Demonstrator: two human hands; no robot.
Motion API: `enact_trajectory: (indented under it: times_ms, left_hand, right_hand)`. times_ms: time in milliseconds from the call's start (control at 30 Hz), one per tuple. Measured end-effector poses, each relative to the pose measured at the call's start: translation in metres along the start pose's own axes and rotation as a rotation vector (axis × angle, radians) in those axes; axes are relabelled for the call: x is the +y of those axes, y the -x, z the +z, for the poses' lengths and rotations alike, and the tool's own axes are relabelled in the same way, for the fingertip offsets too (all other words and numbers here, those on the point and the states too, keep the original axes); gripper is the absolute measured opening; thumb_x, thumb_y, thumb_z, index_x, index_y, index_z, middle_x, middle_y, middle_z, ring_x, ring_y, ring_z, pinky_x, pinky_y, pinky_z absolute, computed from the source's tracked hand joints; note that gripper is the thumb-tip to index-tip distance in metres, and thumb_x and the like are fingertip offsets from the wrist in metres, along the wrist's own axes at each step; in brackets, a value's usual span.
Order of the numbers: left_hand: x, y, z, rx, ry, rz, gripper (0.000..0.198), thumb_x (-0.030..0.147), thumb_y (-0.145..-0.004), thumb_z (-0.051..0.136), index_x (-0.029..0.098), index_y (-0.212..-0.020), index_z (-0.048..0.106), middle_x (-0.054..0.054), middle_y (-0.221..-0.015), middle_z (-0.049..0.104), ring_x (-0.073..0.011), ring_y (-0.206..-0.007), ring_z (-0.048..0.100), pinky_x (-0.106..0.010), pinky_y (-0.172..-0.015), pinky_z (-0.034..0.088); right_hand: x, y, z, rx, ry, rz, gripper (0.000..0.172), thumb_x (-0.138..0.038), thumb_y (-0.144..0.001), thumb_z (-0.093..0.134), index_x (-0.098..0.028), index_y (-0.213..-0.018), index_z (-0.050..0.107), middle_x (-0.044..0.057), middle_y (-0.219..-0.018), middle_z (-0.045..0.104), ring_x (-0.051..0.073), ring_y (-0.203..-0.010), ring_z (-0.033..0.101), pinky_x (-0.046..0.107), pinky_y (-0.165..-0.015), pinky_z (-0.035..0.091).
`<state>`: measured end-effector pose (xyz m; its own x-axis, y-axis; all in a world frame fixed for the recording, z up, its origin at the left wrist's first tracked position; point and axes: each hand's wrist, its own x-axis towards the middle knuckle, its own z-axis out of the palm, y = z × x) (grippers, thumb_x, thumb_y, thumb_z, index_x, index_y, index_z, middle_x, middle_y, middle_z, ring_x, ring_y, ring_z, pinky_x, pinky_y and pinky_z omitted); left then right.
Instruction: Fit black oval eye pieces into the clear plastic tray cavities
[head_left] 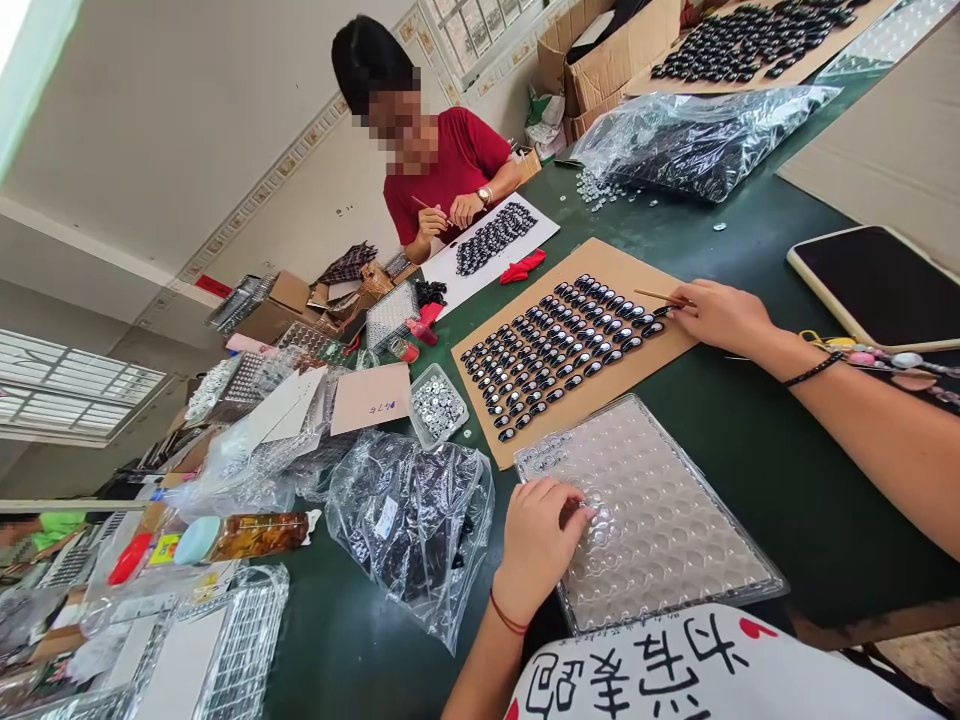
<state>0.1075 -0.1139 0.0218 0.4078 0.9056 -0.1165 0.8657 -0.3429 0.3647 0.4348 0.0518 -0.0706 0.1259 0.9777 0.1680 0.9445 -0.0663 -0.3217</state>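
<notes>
My left hand [541,535] rests on the near left part of a clear plastic blister tray [675,520], its fingers curled in a pinch on the tray's bumps; what they hold is hidden. My right hand [720,315] reaches to the far right end of a brown cardboard sheet [600,390] and pinches a thin wooden stick [664,296]. The stick's tip touches the rows of small glossy black oval pieces [559,345] laid out on the cardboard.
A person in a red shirt [450,165] across the green table [750,440] works with a stick over black pieces on white paper [491,240]. A tablet [881,285] lies right. Plastic bags [416,525], a small parts tray [437,405] and boxes crowd the left.
</notes>
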Motion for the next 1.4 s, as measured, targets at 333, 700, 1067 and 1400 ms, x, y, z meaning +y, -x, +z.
enact_trajectory:
  times_ms: [333,700,1067,1400]
  left_hand:
    - [-0.034,-0.002,-0.024,0.307,-0.003,-0.144,0.017,0.031,-0.083,0.052,0.021,-0.085,0.066,-0.002,-0.080,0.067,-0.0168,-0.074,0.058,-0.033,-0.075,0.042]
    - [-0.047,-0.005,-0.022,0.158,-0.196,-0.120,0.014,0.024,-0.081,0.055,0.022,-0.084,0.069,0.000,-0.080,0.065,-0.0168,-0.079,0.055,-0.033,-0.076,0.040]
    - [-0.047,0.006,-0.037,-0.106,-0.217,-0.073,0.033,0.034,-0.088,0.039,0.028,-0.117,0.056,-0.001,-0.091,0.068,-0.0173,-0.085,0.058,-0.031,-0.076,0.042]
    - [-0.046,0.006,-0.035,-0.081,-0.164,-0.086,0.034,0.035,-0.089,0.037,0.027,-0.115,0.057,-0.002,-0.092,0.068,-0.0184,-0.087,0.059,-0.033,-0.079,0.042]
  right_hand:
    - [-0.003,0.001,-0.003,-0.009,-0.028,0.011,0.029,-0.036,-0.080,0.040,-0.023,-0.100,0.057,0.004,-0.105,0.060,0.023,-0.086,0.057,0.027,-0.051,0.033]
    - [-0.003,0.001,-0.004,-0.024,-0.020,0.014,0.027,-0.036,-0.080,0.041,-0.024,-0.099,0.056,0.003,-0.105,0.060,0.022,-0.086,0.056,0.027,-0.050,0.033]
    - [-0.004,0.001,-0.005,-0.016,-0.019,0.015,0.027,-0.036,-0.080,0.041,-0.024,-0.098,0.056,0.004,-0.105,0.060,0.022,-0.086,0.057,0.027,-0.051,0.032]
    - [-0.002,0.001,-0.001,0.007,0.007,0.012,0.026,-0.037,-0.080,0.041,-0.025,-0.098,0.055,0.002,-0.106,0.059,0.023,-0.085,0.057,0.027,-0.049,0.031]
